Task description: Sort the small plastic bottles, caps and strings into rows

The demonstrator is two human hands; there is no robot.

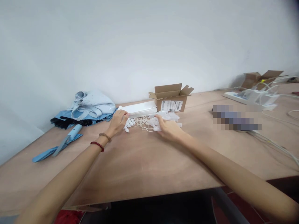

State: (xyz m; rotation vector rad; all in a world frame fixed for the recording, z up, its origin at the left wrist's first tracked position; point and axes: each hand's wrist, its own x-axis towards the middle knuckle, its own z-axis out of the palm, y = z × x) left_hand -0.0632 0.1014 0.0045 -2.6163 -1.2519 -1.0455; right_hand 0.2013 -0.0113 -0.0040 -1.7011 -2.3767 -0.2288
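Observation:
My left hand point(118, 120) is at the left end of a stack of flat white strips point(142, 109), its fingers bent and close together. What they may hold is hidden. Small white twisted pieces point(129, 123) lie just right of that hand. My right hand point(170, 128) rests against crumpled translucent plastic bags point(167, 116), thumb stretched out and apart, the other fingers partly hidden. Between both hands a tangle of thin cream cords point(142, 122) lies on the table.
An open cardboard box point(171, 102) stands behind the bags. Folded light-blue fabric point(93, 104) and a blue folded umbrella-like item point(67, 140) are at left. A power strip point(251, 96), cables, a blurred-out object point(235, 119) and another carton point(252, 81) are at right on the wooden table point(144, 168).

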